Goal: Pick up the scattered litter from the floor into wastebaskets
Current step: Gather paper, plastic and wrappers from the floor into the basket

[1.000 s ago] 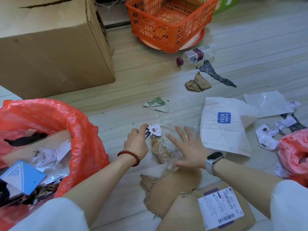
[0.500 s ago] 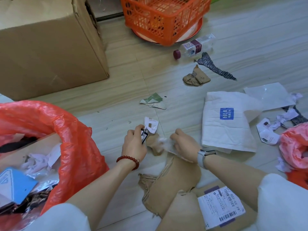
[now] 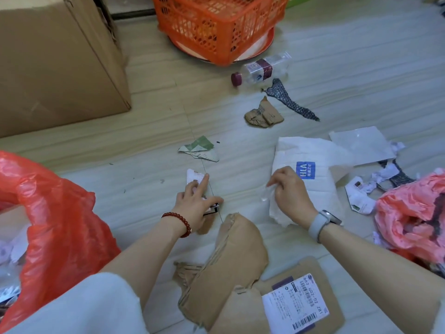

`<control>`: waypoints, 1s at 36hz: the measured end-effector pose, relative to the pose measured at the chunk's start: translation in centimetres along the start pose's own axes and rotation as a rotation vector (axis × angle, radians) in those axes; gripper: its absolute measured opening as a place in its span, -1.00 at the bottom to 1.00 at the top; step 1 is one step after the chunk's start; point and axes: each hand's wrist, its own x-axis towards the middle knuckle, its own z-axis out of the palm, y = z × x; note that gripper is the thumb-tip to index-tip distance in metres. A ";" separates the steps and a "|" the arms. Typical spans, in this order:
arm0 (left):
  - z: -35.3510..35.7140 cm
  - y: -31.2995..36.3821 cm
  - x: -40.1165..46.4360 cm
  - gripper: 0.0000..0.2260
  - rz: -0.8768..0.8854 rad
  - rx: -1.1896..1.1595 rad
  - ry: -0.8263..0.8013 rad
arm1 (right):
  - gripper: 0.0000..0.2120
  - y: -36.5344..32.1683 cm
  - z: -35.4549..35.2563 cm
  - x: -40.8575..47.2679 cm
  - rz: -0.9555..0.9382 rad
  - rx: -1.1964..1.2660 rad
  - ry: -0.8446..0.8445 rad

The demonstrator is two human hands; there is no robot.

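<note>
My left hand (image 3: 195, 203) lies low on the floor. Its index finger stretches forward onto a small white paper scrap (image 3: 193, 175), while the thumb side keeps a small black-and-white tag (image 3: 213, 209) and a bit of brown cardboard under the palm. My right hand (image 3: 290, 192) grips a crumpled clear plastic wrap (image 3: 266, 195), hovering over the near corner of a white HLA bag (image 3: 310, 153). A bin lined with a red bag (image 3: 60, 225) stands at the left with litter inside. A pink bag (image 3: 409, 220) lies at the right.
Scattered on the floor: a plastic bottle (image 3: 262, 69), a black mesh strip (image 3: 289, 100), crumpled cardboard (image 3: 263, 115), green paper (image 3: 198, 150), a white sheet (image 3: 361, 145), torn cardboard (image 3: 240, 261) and a labelled envelope (image 3: 296, 302). An orange basket (image 3: 216, 27) and a big carton (image 3: 55, 63) stand behind.
My right hand closed on the clear plastic wrap and carried it right, over the HLA bag. My left hand kept the tag and stretched its index finger onto the white scrap.
</note>
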 end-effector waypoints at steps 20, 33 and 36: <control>1.8 -0.3 -1.2 -0.47 0.082 -0.106 0.206 | -0.88 -1.1 2.3 -1.1 0.031 -0.021 -0.301; -2.2 -0.7 -2.2 -0.52 -0.237 -0.617 0.447 | -0.84 -2.3 1.5 -1.4 0.006 -0.009 -0.286; -4.0 -0.6 -2.5 -0.53 -0.261 -0.726 0.554 | -0.82 -3.1 1.1 -1.1 -0.017 -0.004 -0.253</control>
